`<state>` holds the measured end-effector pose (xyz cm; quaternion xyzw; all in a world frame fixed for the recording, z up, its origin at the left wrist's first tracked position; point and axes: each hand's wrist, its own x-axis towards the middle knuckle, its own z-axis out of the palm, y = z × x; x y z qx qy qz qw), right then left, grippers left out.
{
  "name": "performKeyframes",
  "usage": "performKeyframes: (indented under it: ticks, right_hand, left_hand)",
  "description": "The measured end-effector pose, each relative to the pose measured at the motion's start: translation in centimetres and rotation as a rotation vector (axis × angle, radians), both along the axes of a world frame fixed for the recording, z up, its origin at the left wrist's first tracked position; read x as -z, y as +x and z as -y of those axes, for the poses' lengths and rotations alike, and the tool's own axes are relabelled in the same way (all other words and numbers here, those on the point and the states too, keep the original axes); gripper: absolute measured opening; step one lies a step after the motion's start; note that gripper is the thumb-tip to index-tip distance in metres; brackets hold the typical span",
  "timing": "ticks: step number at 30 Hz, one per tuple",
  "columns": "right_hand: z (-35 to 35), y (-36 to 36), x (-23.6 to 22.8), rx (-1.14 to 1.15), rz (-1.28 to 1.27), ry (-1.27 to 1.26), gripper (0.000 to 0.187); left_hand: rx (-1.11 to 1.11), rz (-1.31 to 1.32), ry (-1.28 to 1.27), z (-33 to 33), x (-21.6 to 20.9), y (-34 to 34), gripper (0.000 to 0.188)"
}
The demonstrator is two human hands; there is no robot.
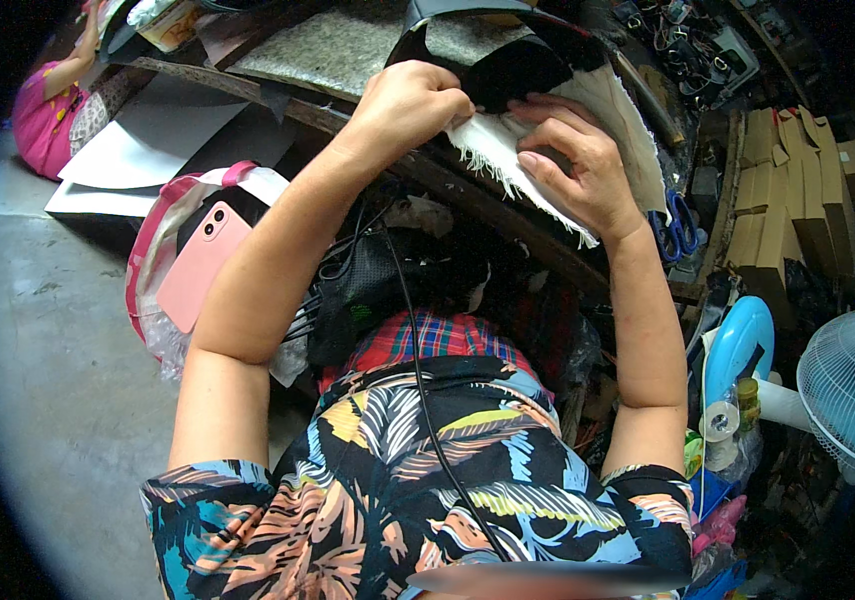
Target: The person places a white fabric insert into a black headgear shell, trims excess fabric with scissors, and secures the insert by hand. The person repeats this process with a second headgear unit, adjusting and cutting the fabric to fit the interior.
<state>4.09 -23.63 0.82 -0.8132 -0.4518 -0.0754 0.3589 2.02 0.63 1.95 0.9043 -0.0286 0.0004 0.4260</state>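
Observation:
Over the edge of the workbench lies a piece of white cloth (638,150) with a frayed edge, joined to or lying against a glossy black sheet-like piece (518,72). My left hand (413,100) is closed, its fingers pinching the cloth near the black part. Across the cloth to the right rests my right hand (583,165), fingers loosely bent and apart, thumb toward the frayed edge. Its farther fingertips touch the dark area, and what lies under them is partly hidden. Blue-handled scissors (681,228) sit just right of my right wrist.
A pink phone (203,265) lies on a pink-rimmed bag at left. White sheets (148,140) are near another person (43,120). Cardboard pieces (793,190) stand at right, above a white fan (843,385). A black cable (403,290) hangs down my front.

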Motion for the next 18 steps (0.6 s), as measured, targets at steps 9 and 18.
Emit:
performKeyframes:
  ticks: [9, 18]
  right_hand:
    - [-1.2, 0.8, -0.3, 0.182, -0.207, 0.083, 0.017]
    - [-4.2, 2.4, -0.7, 0.249, -0.035, -0.196, 0.021]
  left_hand:
    - [0.161, 0.206, -0.119, -0.8, 2.8, -0.7, 0.03]
    - [0.164, 0.247, 0.045, -0.1, 1.5, -1.3, 0.031]
